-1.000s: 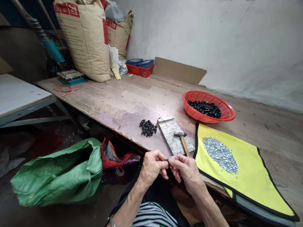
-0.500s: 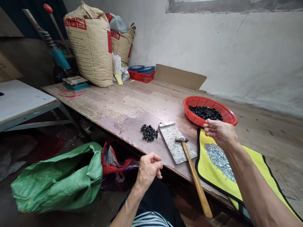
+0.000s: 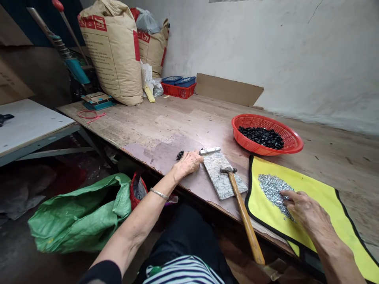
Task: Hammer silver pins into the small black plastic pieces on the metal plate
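My left hand [image 3: 191, 162] is low over the worktop beside the stone slab [image 3: 219, 173], fingers bent inward and fingertips near its upper left corner. It covers most of a pile of small black parts [image 3: 180, 155]; whatever it grips is hidden. My right hand [image 3: 304, 207] reaches down to a spread of small shiny metal pieces [image 3: 274, 191], fingertips touching their right side and slightly apart. The pieces lie on a yellow cloth [image 3: 316, 189] with black edging. A hammer [image 3: 244, 217] rests with its head on the slab and its wooden handle over the table edge.
Behind the cloth stands a red basket [image 3: 296, 146] with many black parts. Large paper sacks [image 3: 112, 59], a red tray [image 3: 180, 92] with blue boxes and a cardboard strip [image 3: 227, 90] are at the back. A green sack [image 3: 79, 221] lies below the table's front edge.
My left hand has moved forward from the table edge to the black pile and slab. My right hand has come down from near the basket to the metal pieces. The view has shifted slightly.
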`<act>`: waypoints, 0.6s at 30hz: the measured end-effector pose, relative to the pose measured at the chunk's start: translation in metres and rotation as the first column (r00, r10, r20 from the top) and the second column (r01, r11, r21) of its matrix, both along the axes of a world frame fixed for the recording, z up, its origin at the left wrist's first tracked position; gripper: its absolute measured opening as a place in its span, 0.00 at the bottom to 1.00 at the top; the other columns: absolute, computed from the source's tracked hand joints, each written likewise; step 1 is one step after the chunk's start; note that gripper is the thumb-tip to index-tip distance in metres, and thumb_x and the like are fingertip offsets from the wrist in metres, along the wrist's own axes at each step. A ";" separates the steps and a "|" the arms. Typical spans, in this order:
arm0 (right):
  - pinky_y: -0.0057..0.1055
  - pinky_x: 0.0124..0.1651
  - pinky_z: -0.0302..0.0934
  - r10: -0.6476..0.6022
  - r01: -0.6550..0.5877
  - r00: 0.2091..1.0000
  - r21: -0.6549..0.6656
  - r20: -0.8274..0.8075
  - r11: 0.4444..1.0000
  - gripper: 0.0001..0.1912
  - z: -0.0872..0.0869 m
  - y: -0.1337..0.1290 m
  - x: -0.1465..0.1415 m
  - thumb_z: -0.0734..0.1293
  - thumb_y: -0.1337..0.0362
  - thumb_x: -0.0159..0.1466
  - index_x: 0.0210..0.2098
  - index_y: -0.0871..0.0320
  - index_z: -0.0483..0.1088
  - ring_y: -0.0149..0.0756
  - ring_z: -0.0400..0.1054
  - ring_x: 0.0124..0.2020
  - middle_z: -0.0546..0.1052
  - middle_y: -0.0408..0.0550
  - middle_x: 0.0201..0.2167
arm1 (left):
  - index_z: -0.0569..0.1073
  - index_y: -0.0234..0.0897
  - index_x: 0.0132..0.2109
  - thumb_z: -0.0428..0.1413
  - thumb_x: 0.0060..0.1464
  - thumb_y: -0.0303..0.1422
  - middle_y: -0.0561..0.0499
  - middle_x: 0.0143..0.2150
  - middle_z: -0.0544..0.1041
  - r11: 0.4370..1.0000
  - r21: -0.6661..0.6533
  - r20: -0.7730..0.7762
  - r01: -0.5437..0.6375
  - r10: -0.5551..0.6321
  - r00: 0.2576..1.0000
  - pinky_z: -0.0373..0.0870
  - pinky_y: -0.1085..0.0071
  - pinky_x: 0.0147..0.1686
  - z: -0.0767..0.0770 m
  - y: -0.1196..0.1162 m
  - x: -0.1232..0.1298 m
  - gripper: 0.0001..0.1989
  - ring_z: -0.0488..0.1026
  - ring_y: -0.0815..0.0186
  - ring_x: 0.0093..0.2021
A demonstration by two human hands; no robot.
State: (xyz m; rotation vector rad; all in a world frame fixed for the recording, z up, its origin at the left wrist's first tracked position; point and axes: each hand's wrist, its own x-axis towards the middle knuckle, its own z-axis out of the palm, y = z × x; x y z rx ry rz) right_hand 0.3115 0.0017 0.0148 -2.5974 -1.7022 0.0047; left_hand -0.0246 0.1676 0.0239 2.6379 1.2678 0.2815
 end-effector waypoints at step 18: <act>0.37 0.30 0.54 -0.007 0.141 0.954 0.425 -0.301 0.894 0.07 0.027 -0.019 -0.047 0.60 0.61 0.55 0.24 0.55 0.66 0.39 0.63 0.22 0.72 0.50 0.23 | 0.66 0.33 0.30 0.59 0.39 0.28 0.53 0.21 0.72 0.709 -0.654 0.757 0.264 0.612 0.230 0.74 0.66 0.22 0.006 -0.067 0.012 0.09 0.73 0.64 0.21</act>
